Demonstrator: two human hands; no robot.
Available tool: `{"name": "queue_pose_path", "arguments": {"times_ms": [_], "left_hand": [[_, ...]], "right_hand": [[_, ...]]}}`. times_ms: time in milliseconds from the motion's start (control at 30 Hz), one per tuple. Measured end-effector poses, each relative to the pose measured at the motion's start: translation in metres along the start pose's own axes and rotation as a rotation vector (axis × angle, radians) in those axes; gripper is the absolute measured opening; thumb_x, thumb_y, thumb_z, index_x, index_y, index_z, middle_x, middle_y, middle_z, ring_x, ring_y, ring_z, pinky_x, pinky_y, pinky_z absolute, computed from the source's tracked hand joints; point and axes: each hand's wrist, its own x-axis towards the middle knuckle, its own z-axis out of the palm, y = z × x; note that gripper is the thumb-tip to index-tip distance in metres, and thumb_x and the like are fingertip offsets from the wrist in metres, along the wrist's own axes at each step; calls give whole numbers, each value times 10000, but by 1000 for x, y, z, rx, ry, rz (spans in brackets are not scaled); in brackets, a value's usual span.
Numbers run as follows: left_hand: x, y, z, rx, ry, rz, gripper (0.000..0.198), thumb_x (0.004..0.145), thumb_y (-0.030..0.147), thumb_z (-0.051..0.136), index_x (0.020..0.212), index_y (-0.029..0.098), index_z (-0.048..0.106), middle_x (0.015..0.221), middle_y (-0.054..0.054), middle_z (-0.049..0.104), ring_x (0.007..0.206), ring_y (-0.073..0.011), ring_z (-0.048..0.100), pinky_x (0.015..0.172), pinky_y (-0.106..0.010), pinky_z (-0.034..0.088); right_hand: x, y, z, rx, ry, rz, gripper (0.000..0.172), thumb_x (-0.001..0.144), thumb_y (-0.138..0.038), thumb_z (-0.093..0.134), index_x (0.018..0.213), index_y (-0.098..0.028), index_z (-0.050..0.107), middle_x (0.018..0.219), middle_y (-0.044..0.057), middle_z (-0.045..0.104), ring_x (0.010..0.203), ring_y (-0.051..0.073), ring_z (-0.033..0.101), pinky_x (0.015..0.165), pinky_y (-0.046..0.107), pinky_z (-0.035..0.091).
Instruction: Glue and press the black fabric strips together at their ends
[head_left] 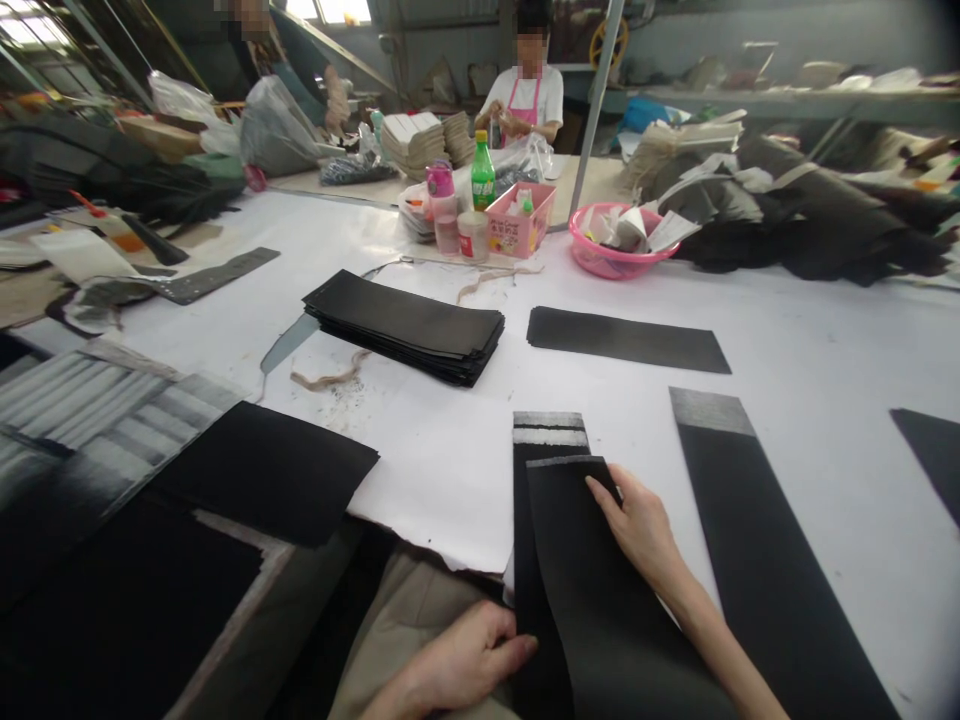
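Observation:
My right hand (637, 515) pinches the upper right edge of a long black sheet (592, 560), which has a narrow grey band along its top edge. That sheet partly overlaps another black strip (529, 520) with whitish bands at its far end. My left hand (476, 655) is at the table's near edge, thumb and fingers closed on the left side of the lower strip. Right of my right hand lies a long black strip (765, 530) with a grey end. Beyond the hands are a stack of black pieces (409, 320) and a shorter black piece (626, 338).
Black sheets (270, 470) and grey-streaked pieces (112, 420) lie at the left. Farther back stand a green bottle (483, 178), a pink box (521, 225) and a pink basin (622, 262) of scraps. A person in a pink apron (523, 98) sits across the table.

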Motion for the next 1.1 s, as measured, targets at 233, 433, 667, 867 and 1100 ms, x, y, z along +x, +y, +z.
{"name": "queue_pose_path", "arguments": {"times_ms": [233, 433, 667, 867, 1100], "left_hand": [[-4, 4, 2, 243, 162, -141, 307, 852, 376, 551, 625, 171, 528, 580, 39, 462, 554, -107, 392, 507, -253, 220], [-20, 29, -5, 479, 193, -125, 197, 836, 265, 582, 659, 196, 633, 698, -14, 654, 671, -175, 567, 589, -278, 283], [-9, 77, -36, 191, 476, 7, 293, 960, 393, 472, 820, 202, 644, 658, 33, 616, 566, -112, 533, 555, -225, 342], [10, 116, -45, 420, 551, 118, 159, 944, 323, 535, 946, 247, 674, 761, 31, 672, 674, -136, 598, 638, -239, 385], [50, 97, -57, 572, 720, 95, 319, 910, 286, 578, 1217, 200, 548, 955, -22, 648, 788, -165, 611, 728, -279, 435]], "right_hand": [[-6, 2, 9, -79, 61, -9, 364, 998, -493, 418, 1067, -205, 631, 974, 74, 664, 871, 255, 618, 756, 343, 456], [-12, -2, 16, -149, 140, -36, 402, 1016, -494, 383, 1156, -207, 627, 1039, 82, 658, 932, 251, 611, 784, 345, 465], [-12, -1, 16, -132, 141, -11, 412, 1018, -517, 375, 1082, -201, 631, 994, 75, 657, 902, 244, 611, 764, 338, 448], [-13, -1, 16, -85, 134, 8, 411, 1018, -519, 375, 1070, -199, 628, 971, 70, 644, 883, 239, 603, 760, 335, 438], [-12, 2, 14, -13, 128, 41, 411, 1010, -536, 385, 995, -199, 619, 908, 63, 630, 828, 233, 593, 735, 335, 430]]}}
